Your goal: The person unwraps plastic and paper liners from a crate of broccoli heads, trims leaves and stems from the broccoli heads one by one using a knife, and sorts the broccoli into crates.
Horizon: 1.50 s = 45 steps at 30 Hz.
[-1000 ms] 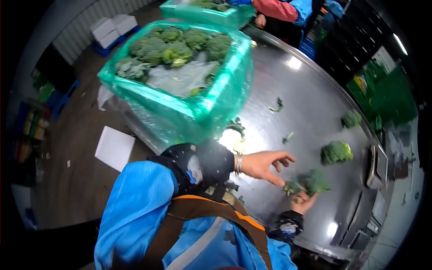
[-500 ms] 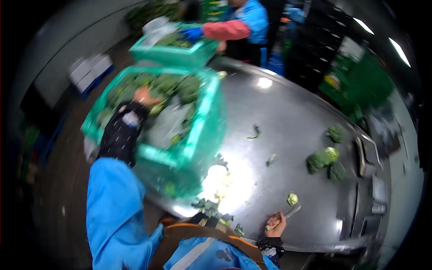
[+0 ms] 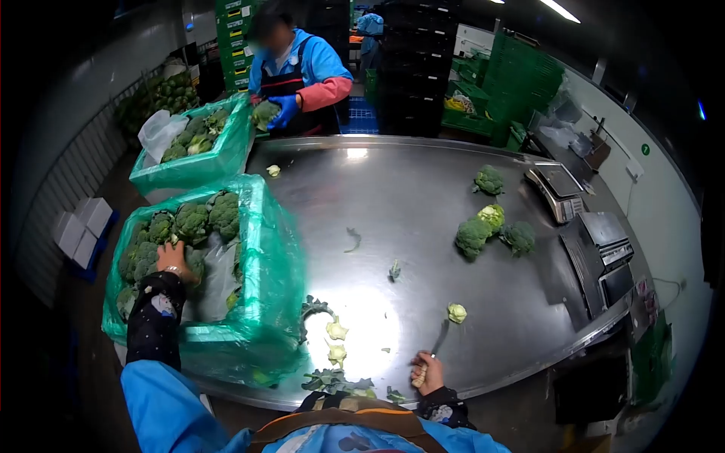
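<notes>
My left hand [image 3: 175, 261] is inside the green-lined crate [image 3: 260, 249], its fingers wrapped over a broccoli head [image 3: 194, 263] among several others. Near the table's front edge, my right hand [image 3: 428, 372] is closed round the handle of a knife [image 3: 440, 340], its blade pointing up and away. Just beyond the blade tip lies a cut stem piece [image 3: 457, 312]. Three broccoli heads lie close together at the right, one of them [image 3: 473, 237] nearest the middle, and another head [image 3: 488, 180] sits behind them.
Across the metal table [image 3: 408, 181], a co-worker [image 3: 302, 72] in blue gloves holds broccoli beside a second lined crate [image 3: 198, 167]. Scales [image 3: 557, 190] stand at the right edge. Leaf trimmings [image 3: 332, 381] and stem pieces [image 3: 337, 330] lie near the front.
My left hand has gone from beside the broccoli over the table into the crate. The broccoli has left my right hand and lies with the others at the right. The view has turned.
</notes>
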Motion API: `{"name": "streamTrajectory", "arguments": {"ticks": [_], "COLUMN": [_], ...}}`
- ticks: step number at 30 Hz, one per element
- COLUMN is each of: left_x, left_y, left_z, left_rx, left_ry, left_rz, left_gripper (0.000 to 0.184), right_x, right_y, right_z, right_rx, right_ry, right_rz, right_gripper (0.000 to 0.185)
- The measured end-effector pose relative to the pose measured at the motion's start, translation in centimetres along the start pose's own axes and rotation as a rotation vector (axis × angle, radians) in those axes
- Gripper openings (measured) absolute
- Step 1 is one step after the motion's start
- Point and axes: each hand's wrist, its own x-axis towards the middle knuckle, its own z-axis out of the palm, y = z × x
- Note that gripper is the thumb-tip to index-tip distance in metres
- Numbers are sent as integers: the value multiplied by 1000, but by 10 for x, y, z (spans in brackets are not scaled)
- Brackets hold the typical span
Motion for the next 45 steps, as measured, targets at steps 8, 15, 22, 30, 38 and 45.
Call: {"name": "streamTrajectory", "arguments": {"ticks": [8, 15, 22, 30, 38, 45], "left_x": [-37, -215, -279, -276, -268, -266], "left_y": [-14, 167, 287, 295, 294, 288], "left_z": [4, -28, 120, 134, 159, 143], "left_rx": [-674, -1465, -1234, -1112, -1228, -1379], "left_ry": [613, -14, -245, -275, -362, -498], "left_rz": [192, 540, 424, 451, 429, 387], "left_gripper": [81, 81, 78, 81, 78, 78], "right_x": [5, 12, -48, -36, -49, 5], "right_y": [-18, -4, -43, -38, -33, -17], "right_z": [-6, -12, 3, 8, 36, 35], "right_rx": [-209, -878, -1256, -1510, -1787, -1839], "right_ry": [-157, -182, -325, -450, -345, -281], "right_rz": [7, -513, -729, -637, -404, -434], "right_gripper": [11, 22, 17, 20, 17, 18]}}
